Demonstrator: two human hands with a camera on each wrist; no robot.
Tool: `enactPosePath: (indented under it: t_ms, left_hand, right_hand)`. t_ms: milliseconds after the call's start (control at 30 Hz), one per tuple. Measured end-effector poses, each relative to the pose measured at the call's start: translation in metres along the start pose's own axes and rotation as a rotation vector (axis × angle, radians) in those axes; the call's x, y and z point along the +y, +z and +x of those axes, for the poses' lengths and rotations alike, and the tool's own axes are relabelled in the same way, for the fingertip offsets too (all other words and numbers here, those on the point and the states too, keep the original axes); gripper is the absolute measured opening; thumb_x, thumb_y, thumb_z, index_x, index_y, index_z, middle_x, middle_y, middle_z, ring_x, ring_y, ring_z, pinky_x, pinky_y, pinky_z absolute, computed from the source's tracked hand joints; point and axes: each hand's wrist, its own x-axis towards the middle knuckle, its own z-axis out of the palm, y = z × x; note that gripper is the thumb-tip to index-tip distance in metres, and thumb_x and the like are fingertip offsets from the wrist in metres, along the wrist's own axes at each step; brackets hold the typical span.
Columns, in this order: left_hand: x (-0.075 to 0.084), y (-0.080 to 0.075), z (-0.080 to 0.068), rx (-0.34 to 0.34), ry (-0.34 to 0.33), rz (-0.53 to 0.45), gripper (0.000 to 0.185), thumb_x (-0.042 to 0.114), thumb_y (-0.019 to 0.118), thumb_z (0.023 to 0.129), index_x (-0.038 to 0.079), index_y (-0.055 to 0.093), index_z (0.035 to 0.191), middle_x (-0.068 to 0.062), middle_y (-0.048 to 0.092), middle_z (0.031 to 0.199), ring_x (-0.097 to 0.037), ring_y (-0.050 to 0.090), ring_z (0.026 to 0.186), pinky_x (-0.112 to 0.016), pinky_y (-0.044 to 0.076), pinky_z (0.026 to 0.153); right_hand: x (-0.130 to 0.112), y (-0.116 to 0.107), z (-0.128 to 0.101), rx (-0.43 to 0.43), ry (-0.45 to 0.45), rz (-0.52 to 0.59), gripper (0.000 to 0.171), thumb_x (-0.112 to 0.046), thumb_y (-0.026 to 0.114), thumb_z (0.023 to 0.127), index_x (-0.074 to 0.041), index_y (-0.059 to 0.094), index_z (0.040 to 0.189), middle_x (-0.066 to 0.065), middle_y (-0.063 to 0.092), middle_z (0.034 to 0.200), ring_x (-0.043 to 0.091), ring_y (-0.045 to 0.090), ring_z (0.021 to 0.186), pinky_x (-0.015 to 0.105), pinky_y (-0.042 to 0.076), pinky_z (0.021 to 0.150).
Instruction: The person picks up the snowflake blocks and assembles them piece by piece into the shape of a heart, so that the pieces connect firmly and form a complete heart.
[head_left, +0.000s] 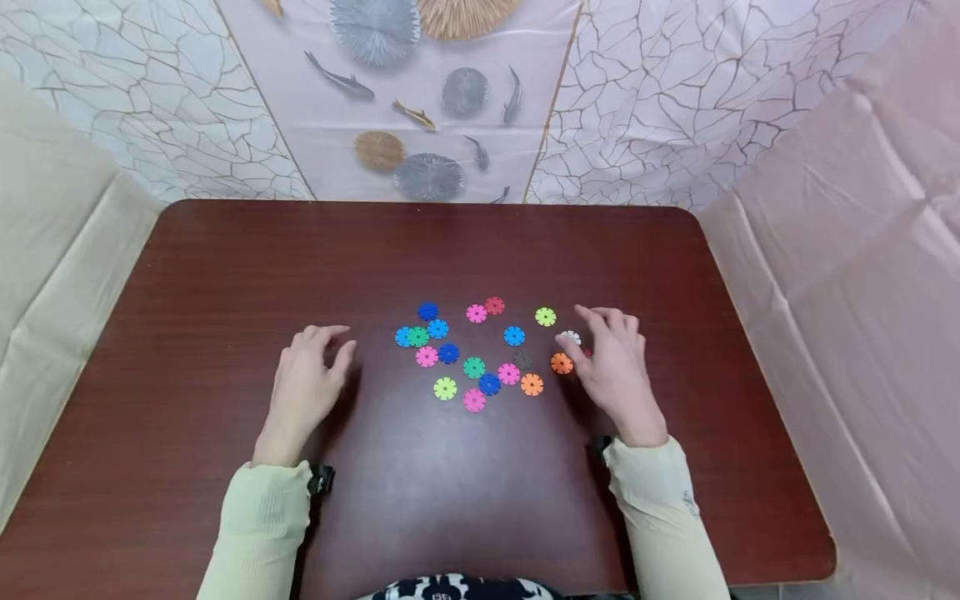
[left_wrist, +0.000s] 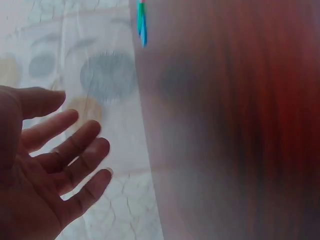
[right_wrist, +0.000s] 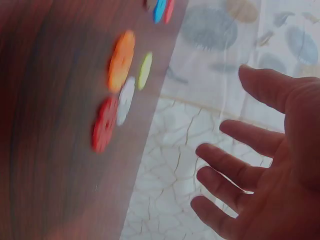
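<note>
Two bare hands hover low over a dark red-brown wooden desk (head_left: 225, 275), flanking a scatter of small flat plastic snowflake discs in many colours. The left hand (head_left: 306, 385) lies well left of the cluster with fingers relaxed and spread, its grip loose and empty. The right hand (head_left: 617, 364) sits at the cluster's right edge, fingers gently bent and parted, holding nothing; nearest to its fingertips are a white notched disc (head_left: 571, 337), an orange notched disc (head_left: 561, 363) and a red notched disc (right_wrist: 104, 124), all lying flat. A yellow-green disc (head_left: 545, 317) lies just beyond.
</note>
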Motion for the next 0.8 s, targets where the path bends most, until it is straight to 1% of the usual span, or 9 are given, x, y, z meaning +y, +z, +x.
enactPosePath:
  t_ms: [100,167,233,367,500,567,700,733,800]
  left_hand:
    - [0.007,0.011,-0.002,0.02,0.03,-0.017,0.017,0.015,0.063,0.094,0.004,0.069,0.106,-0.014,0.065,0.099,-0.034,0.059,0.087,-0.05,0.047,0.078]
    - [0.013,0.019,-0.003,-0.005,0.045,-0.027,0.012,0.013,0.064,0.093,0.005,0.069,0.1,-0.013,0.066,0.096,-0.031,0.061,0.082,-0.047,0.05,0.073]
    - [0.019,0.027,-0.004,-0.053,0.055,-0.031,0.01,0.013,0.065,0.092,0.006,0.069,0.097,-0.011,0.066,0.094,-0.028,0.061,0.08,-0.045,0.051,0.072]
    - [0.032,0.041,-0.005,-0.186,0.067,-0.025,0.006,0.016,0.068,0.09,0.01,0.067,0.092,-0.002,0.062,0.085,-0.019,0.056,0.073,-0.036,0.048,0.066]
    - [0.045,0.043,0.004,-0.288,0.065,-0.019,0.008,0.017,0.069,0.09,0.012,0.065,0.093,0.003,0.057,0.077,-0.014,0.052,0.064,-0.032,0.045,0.06]
    - [0.052,0.041,0.014,-0.295,0.067,-0.038,0.011,0.017,0.068,0.09,0.011,0.065,0.099,0.003,0.057,0.075,-0.013,0.052,0.06,-0.032,0.045,0.059]
    - [0.063,0.039,0.031,-0.26,0.048,-0.1,0.016,0.015,0.066,0.092,0.011,0.064,0.107,0.003,0.058,0.077,-0.014,0.051,0.056,-0.034,0.044,0.055]
    - [0.064,0.041,0.034,-0.263,0.042,-0.111,0.016,0.015,0.066,0.092,0.011,0.064,0.107,0.002,0.059,0.077,-0.014,0.051,0.055,-0.034,0.044,0.055]
    - [0.065,0.045,0.035,-0.295,0.022,-0.124,0.016,0.015,0.065,0.092,0.01,0.064,0.107,0.002,0.059,0.077,-0.013,0.052,0.053,-0.033,0.044,0.056]
  right_hand:
    - [-0.012,0.008,-0.001,-0.02,-0.034,0.003,0.053,-0.032,0.072,0.089,-0.005,0.058,0.132,0.015,0.053,0.119,0.035,0.039,0.11,0.05,0.033,0.088]
    - [-0.017,0.012,-0.002,-0.045,-0.05,-0.003,0.05,-0.03,0.074,0.088,-0.006,0.061,0.129,0.014,0.054,0.115,0.033,0.04,0.106,0.049,0.035,0.086]
    - [-0.02,0.016,-0.003,-0.069,-0.065,-0.011,0.046,-0.028,0.075,0.086,-0.005,0.064,0.124,0.012,0.056,0.112,0.031,0.041,0.103,0.047,0.036,0.084]
    - [-0.027,0.026,-0.002,-0.154,-0.112,-0.031,0.043,-0.031,0.079,0.082,-0.008,0.069,0.117,0.008,0.059,0.109,0.028,0.042,0.099,0.044,0.036,0.083]
    - [-0.037,0.039,0.003,-0.284,-0.188,-0.056,0.049,-0.039,0.081,0.077,-0.013,0.07,0.117,0.004,0.059,0.106,0.025,0.042,0.1,0.041,0.036,0.082]
    - [-0.043,0.044,0.007,-0.326,-0.219,-0.065,0.051,-0.04,0.082,0.074,-0.015,0.07,0.117,0.001,0.059,0.105,0.023,0.043,0.099,0.04,0.037,0.082]
    - [-0.051,0.05,0.018,-0.358,-0.258,-0.064,0.051,-0.04,0.084,0.071,-0.015,0.07,0.114,-0.001,0.06,0.103,0.019,0.044,0.095,0.039,0.038,0.081]
    - [-0.053,0.052,0.02,-0.366,-0.267,-0.057,0.051,-0.039,0.085,0.071,-0.015,0.07,0.113,-0.001,0.06,0.103,0.019,0.044,0.095,0.039,0.038,0.082]
    - [-0.055,0.057,0.022,-0.399,-0.283,-0.051,0.051,-0.039,0.085,0.071,-0.015,0.07,0.114,-0.001,0.06,0.1,0.019,0.045,0.094,0.038,0.038,0.082]
